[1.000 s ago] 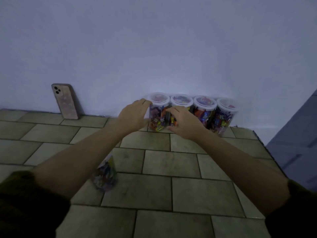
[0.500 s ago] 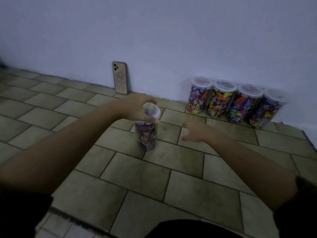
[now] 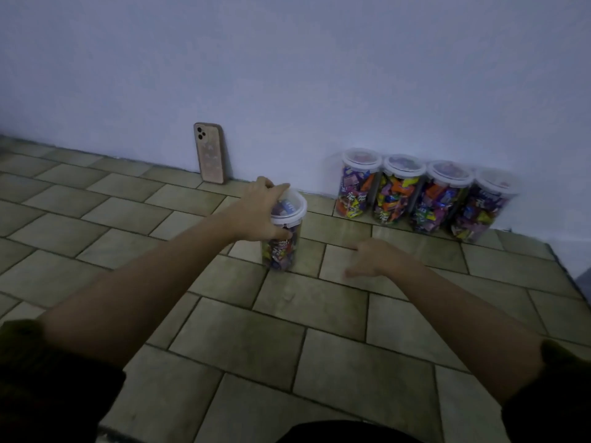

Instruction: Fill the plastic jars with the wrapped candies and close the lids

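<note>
Gripping upright jar (image 3: 283,247) round its lidded top with left hand (image 3: 259,212), on floor (image 3: 224,330) well left of the four jars (image 3: 399,193) at the wall (image 3: 287,75); right hand (image 3: 377,259) slack, empty, nearer those.

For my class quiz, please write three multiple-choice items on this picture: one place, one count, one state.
1. Where is the phone? A) flat on the tiles B) leaning on the wall C) on a chair
2. How many jars are in the row by the wall? A) three B) four C) six
3. What does the left hand do? A) grips the top of the separate jar B) holds the phone C) lies flat

Answers: 1B, it stands against the wall; 2B, four lidded ones stand side by side; 3A, it curls round the lid.
</note>
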